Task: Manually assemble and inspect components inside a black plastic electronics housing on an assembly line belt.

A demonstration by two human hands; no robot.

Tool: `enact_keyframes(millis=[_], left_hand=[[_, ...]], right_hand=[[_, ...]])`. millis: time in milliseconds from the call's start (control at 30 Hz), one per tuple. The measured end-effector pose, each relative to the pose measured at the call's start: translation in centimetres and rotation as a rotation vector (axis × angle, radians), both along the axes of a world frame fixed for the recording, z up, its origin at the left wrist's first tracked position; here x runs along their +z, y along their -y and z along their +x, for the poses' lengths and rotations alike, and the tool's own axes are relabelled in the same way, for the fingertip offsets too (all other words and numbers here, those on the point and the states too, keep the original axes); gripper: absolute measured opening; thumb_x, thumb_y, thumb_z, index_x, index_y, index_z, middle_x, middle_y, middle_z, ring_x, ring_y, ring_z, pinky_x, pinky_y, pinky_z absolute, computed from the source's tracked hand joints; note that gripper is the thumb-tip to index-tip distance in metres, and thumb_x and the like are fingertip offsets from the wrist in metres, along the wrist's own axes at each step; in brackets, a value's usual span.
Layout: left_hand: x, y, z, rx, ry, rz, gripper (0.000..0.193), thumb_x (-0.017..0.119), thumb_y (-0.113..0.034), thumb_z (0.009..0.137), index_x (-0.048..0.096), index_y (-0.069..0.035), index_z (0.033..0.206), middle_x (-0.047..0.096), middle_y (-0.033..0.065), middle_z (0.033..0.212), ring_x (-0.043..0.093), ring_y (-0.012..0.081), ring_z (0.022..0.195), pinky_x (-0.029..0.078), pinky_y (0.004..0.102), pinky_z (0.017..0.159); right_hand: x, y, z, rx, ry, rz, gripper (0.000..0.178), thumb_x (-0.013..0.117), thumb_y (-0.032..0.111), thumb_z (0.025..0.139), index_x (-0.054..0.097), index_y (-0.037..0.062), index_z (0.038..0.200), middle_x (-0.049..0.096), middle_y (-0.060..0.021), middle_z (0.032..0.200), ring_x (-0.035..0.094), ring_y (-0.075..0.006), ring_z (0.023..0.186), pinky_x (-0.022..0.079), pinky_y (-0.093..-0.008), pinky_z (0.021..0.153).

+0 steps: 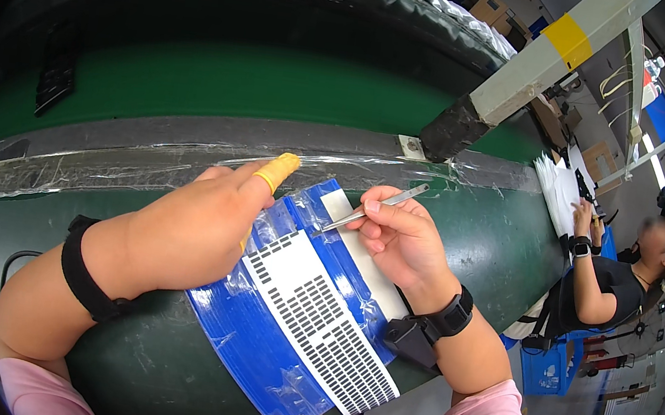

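My right hand (408, 238) is closed in a pinch around slim metal tweezers (413, 192), their tip slanting down to the top end of a blue taped board (233, 354). Across this board lies a white sheet (278, 270) with rows of small black rectangular stickers; a few spots in the rows are bare white. Beside it runs a cream strip (369, 264), partly under my right hand. My left hand (209, 221) rests by the board's upper left edge, one finger in a yellow finger cot stretched out and apart from the thumb. Its other fingers are mostly hidden.
The board lies tilted over the near edge of a green worktop (119, 364). A dark ledge wrapped in clear tape (103, 161) crosses behind it. A grey post (521, 81) rises at the back. On the right, another person (595, 288) handles white sheets (557, 195).
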State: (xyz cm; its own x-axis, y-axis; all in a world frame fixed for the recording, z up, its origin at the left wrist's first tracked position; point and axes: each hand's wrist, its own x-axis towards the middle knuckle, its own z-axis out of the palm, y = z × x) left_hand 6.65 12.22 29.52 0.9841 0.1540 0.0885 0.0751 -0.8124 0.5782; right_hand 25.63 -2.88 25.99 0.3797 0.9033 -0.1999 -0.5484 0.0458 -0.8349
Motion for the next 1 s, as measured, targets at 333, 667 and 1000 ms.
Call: enact_keyframes(millis=[333,667,1000], left_hand=[[-0.3,0.1,-0.1,-0.025,0.064,0.058,0.055,0.043,0.007,0.073,0.026,0.004,0.125,0.047,0.0214,0.112,0.047,0.0296,0.105,0.032,0.0361,0.093],[-0.4,0.1,0.1,-0.031,0.099,0.035,0.052,0.041,0.008,0.07,0.03,0.009,0.121,0.04,0.0263,0.118,0.047,0.0382,0.101,0.038,0.0396,0.087],[-0.7,-0.2,-1.3,-0.02,0.038,-0.106,0.056,0.041,0.01,0.07,0.028,0.005,0.124,0.036,0.0243,0.122,0.049,0.031,0.105,0.041,0.0339,0.086]], right_hand=[[-0.1,0.0,0.0,-0.012,0.013,-0.009,0.004,0.056,0.004,0.077,0.057,0.0019,0.08,0.054,-0.0037,0.059,0.056,-0.0115,0.057,0.037,-0.0169,0.046],[0.3,0.1,0.3,0.019,0.0,-0.006,0.005,0.056,0.004,0.077,0.057,0.002,0.082,0.055,-0.0044,0.062,0.056,-0.0118,0.057,0.039,-0.0182,0.047],[1.0,0.9,-0.1,0.341,0.041,0.102,0.056,0.05,0.003,0.068,0.033,-0.0061,0.12,0.05,-0.0083,0.06,0.039,-0.0102,0.049,0.03,-0.0209,0.046]])
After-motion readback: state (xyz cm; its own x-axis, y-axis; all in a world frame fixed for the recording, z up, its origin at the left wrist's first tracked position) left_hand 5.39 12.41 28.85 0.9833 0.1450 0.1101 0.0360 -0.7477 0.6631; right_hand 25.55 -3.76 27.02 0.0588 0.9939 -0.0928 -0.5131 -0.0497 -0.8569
